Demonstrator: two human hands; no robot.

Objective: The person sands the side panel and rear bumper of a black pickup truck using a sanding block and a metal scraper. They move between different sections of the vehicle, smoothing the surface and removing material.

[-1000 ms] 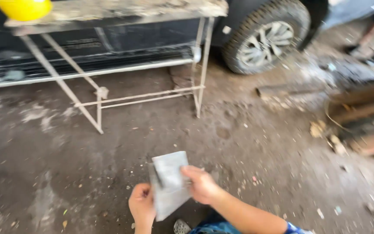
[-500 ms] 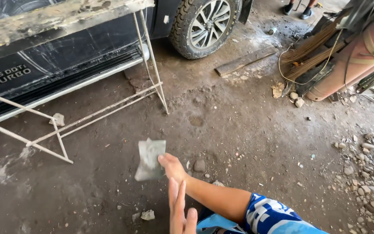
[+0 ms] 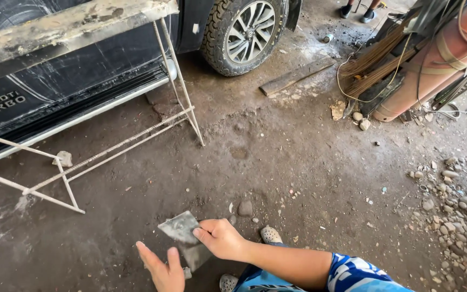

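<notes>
My right hand point(image 3: 220, 238) grips a grey, bent piece of sheet metal point(image 3: 180, 228) by its right edge and holds it low over the dirt floor. My left hand point(image 3: 160, 267) is just below and left of the piece, with its fingers spread and nothing in them; it does not touch the metal. My right forearm and blue patterned sleeve point(image 3: 352, 273) come in from the lower right. My sandalled feet point(image 3: 270, 234) stand right under the hands.
A white metal-rod stand point(image 3: 182, 97) with a worn plank top stands at the left, against a dark vehicle and its wheel point(image 3: 247, 35). A wooden plank point(image 3: 295, 75) lies beyond. An orange cylinder point(image 3: 433, 65) with wires lies at the right, with stones point(image 3: 449, 200) nearby. Another person's feet point(image 3: 358, 11) show at the top.
A second ago both hands held the metal piece. My left hand has let go and dropped below it, open. The view has swung to the right and down.
</notes>
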